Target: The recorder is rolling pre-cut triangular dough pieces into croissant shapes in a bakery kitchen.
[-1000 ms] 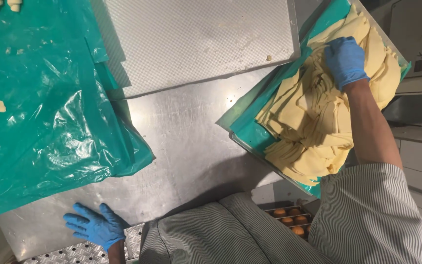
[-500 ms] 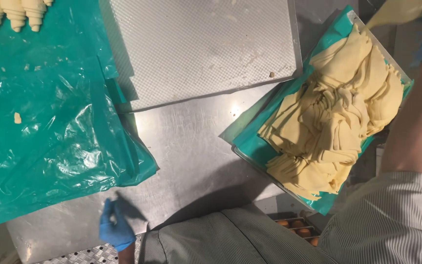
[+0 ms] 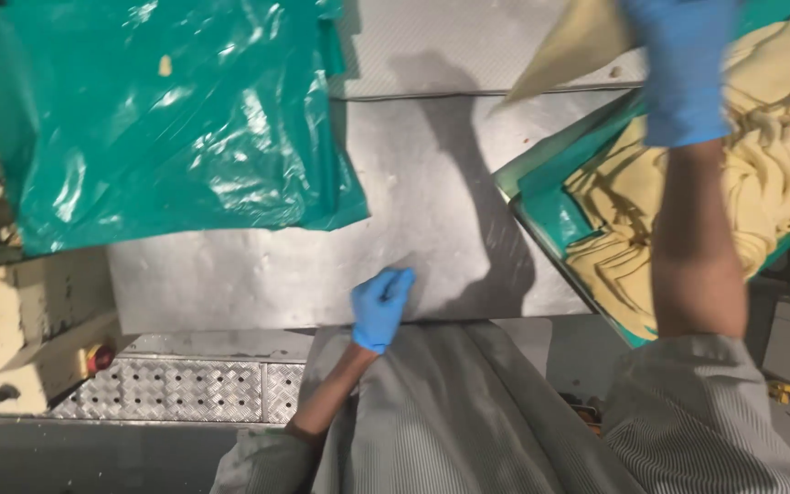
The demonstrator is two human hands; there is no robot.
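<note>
Gloved in blue, the right hand (image 3: 683, 78) is raised above the tray and closed on the corner of a thin triangular dough sheet (image 3: 573, 46), which hangs from the pinch and trails out to the left over the steel; a second ago that hand was pressed down into the heap, and half a second ago it was already rising at the frame's edge, so one piece has now come free of the pile. Motion blur smears the glove, and I would only say it looks like a fingertip pinch rather than a full fist. Just beneath and to the right, the pile of pale dough pieces (image 3: 779, 192) lies loose in the green-lined tray (image 3: 541, 197), well heaped, with plenty left in it. Down at the near edge, the left hand (image 3: 381, 306), also in a blue glove, rests on the bare metal surface (image 3: 413, 210) with fingers loosely curled and nothing in it, having shifted inward along the edge from where it lay before. Farther left, a crumpled green plastic sheet (image 3: 166, 119) covers that end of the surface, with a small scrap of dough (image 3: 165, 65) on it.
</note>
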